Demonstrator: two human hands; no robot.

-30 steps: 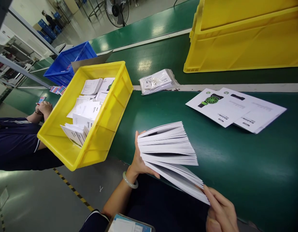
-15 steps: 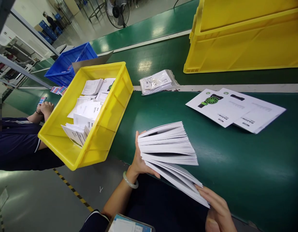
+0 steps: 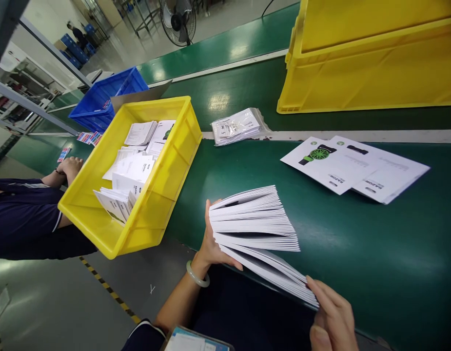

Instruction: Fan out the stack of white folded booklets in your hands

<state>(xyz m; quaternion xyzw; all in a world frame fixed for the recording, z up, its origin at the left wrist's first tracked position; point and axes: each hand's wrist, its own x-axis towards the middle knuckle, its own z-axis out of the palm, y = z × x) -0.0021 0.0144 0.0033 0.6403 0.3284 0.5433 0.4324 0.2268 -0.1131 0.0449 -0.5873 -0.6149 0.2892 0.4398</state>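
A thick stack of white printed cards (image 3: 254,222) is gripped at its left end by my left hand (image 3: 210,243), thumb underneath and fingers behind. The free edges fan out to the right in several bunches, with gaps between them. My right hand (image 3: 333,312) is at the lower right corner of the stack, its fingertips touching the edges of the lowest bunch. Its thumb stands apart from the fingers, off the stack. Beyond the stack, a few loose cards (image 3: 320,165) with a green and black watch picture lie overlapping on the green table (image 3: 357,243).
A yellow crate (image 3: 181,161) at left holds several card bundles. Behind it are a blue crate (image 3: 133,80) and a co-worker's clasped hands (image 3: 69,168). A plastic-bagged pack (image 3: 238,126) lies mid-table. A large yellow bin (image 3: 371,68) stands at back right.
My right fingertips have slid slightly right and outward along the corner of the lowest bunch. The lower bunch's edges have drawn closer together. My left hand keeps its grip.
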